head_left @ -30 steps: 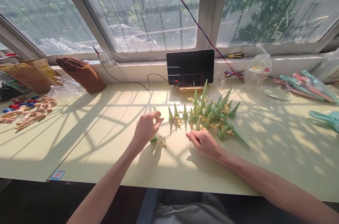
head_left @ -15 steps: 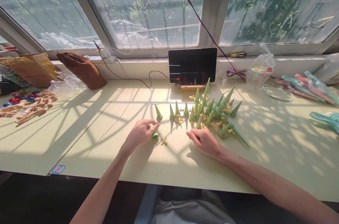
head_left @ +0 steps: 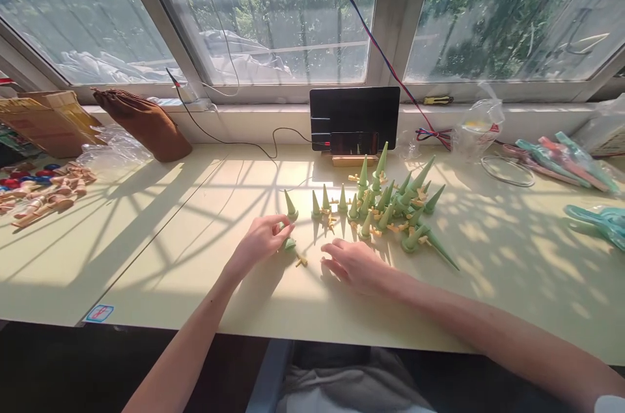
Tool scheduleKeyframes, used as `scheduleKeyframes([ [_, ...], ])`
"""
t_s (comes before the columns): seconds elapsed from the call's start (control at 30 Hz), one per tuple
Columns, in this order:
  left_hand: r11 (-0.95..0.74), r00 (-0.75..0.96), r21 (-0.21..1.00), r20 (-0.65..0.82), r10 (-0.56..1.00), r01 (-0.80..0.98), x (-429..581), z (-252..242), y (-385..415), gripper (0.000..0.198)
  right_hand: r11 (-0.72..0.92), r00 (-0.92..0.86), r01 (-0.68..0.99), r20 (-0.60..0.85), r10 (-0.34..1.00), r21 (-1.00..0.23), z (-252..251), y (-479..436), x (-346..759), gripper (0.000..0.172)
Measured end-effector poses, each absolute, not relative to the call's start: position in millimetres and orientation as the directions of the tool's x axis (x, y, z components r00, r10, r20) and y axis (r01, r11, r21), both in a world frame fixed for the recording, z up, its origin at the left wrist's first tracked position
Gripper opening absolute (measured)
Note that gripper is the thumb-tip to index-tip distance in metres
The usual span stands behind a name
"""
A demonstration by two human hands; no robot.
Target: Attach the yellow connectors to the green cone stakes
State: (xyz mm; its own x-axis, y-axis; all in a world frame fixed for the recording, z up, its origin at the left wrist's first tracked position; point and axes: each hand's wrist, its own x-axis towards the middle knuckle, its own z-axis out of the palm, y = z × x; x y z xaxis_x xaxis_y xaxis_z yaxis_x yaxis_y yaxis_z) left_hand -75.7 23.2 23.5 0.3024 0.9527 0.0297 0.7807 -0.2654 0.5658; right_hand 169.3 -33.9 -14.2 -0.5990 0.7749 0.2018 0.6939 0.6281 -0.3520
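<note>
My left hand (head_left: pixel 262 238) is closed on a green cone-shaped piece (head_left: pixel 290 243), its round base showing below my fingers and the rest covered. Just behind it stands a green cone (head_left: pixel 291 206). My right hand (head_left: pixel 352 263) hovers low over the table, its fingers apart and holding nothing. Between my hands lies a small yellow branched piece (head_left: pixel 301 260), nearer to the left one. Beyond my right hand is a cluster of green cones (head_left: pixel 385 208), some upright and some tilted or lying, with small yellow pieces (head_left: pixel 331 224) among them.
A tablet (head_left: pixel 354 110) and a phone (head_left: pixel 355 144) lean on a wooden stand (head_left: pixel 355 161) at the back. At left are a brown pouch (head_left: pixel 146 124) and wooden toys (head_left: pixel 53 191). Plastic-wrapped items (head_left: pixel 561 162) lie at right. A dark cable (head_left: pixel 224 141) crosses the back.
My right hand has moved left, toward the yellow piece, and its fingers have spread. The green piece in my left hand has tilted slightly. The view has shifted a little.
</note>
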Motion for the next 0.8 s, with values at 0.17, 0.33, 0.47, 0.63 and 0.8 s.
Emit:
scheduleKeyframes([
  [0.17, -0.412, 0.334, 0.497, 0.242, 0.911, 0.764, -70.5, 33.1, 24.8, 0.021, 0.688, -0.668, 0.683, 0.171, 0.724, -0.245, -1.7, -22.8, 140.6, 0.022],
  [0.33, -0.588, 0.368, 0.436, 0.491, 0.790, 0.682, -58.5, 48.4, 26.2, 0.012, 0.757, -0.754, 0.642, 0.085, 0.652, -0.118, 1.2, -17.4, 128.7, 0.017],
  [0.47, -0.697, 0.386, 0.388, 0.623, 0.681, 0.603, -41.6, 56.8, 28.9, 0.012, 0.755, -0.755, 0.645, 0.057, 0.654, -0.114, 2.1, -20.7, 138.3, 0.019],
  [0.63, -0.803, 0.407, 0.315, 0.733, 0.545, 0.506, -14.2, 44.7, 35.9, 0.009, 0.705, -0.703, 0.696, 0.071, 0.708, -0.139, 4.7, -34.6, 168.8, 0.017],
  [0.8, -0.822, 0.477, 0.349, 0.685, 0.551, 0.450, -3.7, 13.5, 34.6, 0.013, 0.617, -0.615, 0.760, 0.083, 0.784, -0.206, 0.7, -43.7, 195.0, 0.023],
])
